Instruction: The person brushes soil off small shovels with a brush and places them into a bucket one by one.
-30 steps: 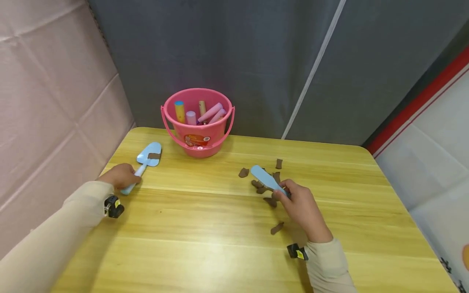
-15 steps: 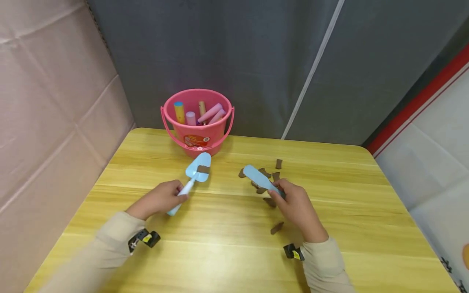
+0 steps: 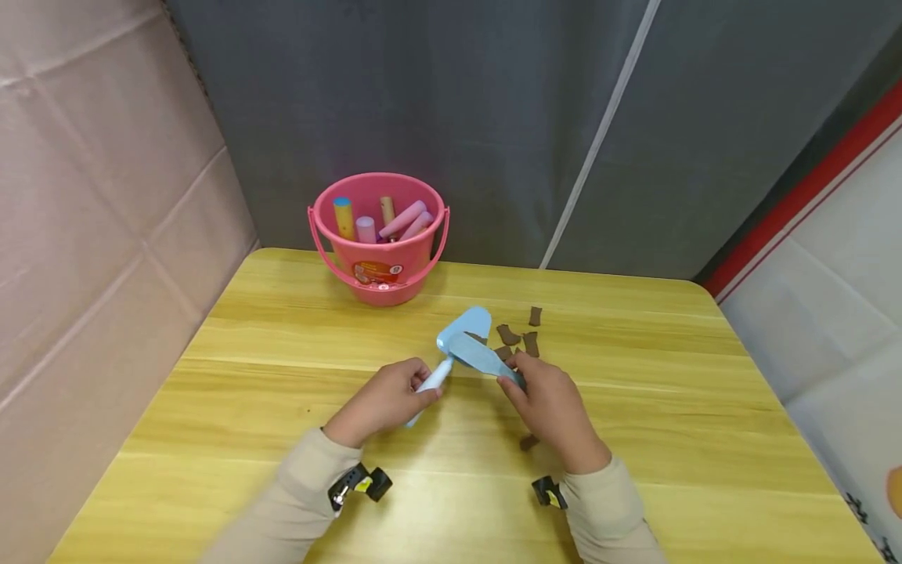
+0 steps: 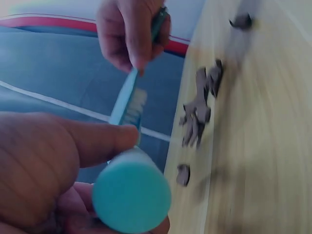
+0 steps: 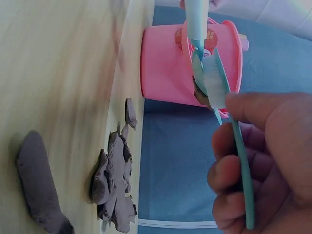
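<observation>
My left hand (image 3: 384, 399) grips the handle of a small light-blue toy shovel (image 3: 470, 319), tilted above the table. A light-blue brush (image 3: 478, 356) is pinched in my right hand (image 3: 553, 403). Its white bristles (image 5: 213, 80) lie against the shovel's blade in the right wrist view, where a brown piece (image 5: 200, 95) shows at the blade's edge. On the table below, several brown clay-like pieces (image 3: 507, 335) form a loose cluster, partly hidden by the brush and right hand. A separate brown piece (image 3: 528, 443) lies nearer me, beside my right wrist.
A pink bucket (image 3: 384, 294) with its handle down stands at the back of the wooden table (image 3: 634, 376). Yellow and pink sticks (image 3: 403, 219) poke up inside it. A grey curtain (image 3: 493, 141) hangs behind, and a pale pink cloth wall (image 3: 106, 235) borders the left.
My left hand has carried the shovel from the far left to the middle, under the brush. The right hand has shifted slightly left, bringing the bristles over the blade.
</observation>
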`<state>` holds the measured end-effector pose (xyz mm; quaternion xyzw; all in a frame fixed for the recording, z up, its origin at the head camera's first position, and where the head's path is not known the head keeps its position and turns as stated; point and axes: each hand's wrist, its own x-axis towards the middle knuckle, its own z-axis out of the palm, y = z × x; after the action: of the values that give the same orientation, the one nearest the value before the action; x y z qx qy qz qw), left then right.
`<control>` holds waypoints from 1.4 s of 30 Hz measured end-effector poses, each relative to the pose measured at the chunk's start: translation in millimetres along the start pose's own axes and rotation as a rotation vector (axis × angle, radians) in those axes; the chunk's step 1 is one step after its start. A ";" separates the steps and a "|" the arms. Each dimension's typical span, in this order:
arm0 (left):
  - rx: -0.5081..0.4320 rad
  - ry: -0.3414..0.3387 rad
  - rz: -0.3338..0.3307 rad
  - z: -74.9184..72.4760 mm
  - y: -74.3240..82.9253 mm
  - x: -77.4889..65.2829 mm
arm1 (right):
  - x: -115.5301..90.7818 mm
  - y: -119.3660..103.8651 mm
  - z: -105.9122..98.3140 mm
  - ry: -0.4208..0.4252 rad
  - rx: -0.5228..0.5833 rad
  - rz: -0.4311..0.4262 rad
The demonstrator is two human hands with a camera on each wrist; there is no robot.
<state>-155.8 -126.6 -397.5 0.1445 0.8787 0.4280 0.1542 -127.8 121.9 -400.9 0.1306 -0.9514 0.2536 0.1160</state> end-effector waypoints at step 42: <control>-0.023 -0.004 0.049 29.7 8.2 -13.7 | -1.2 7.2 3.8 -0.015 0.019 0.104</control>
<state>-130.7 -106.0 -406.3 0.1650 0.8695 0.4417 0.1469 -129.5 126.2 -407.7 0.0838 -0.9554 0.2672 0.0941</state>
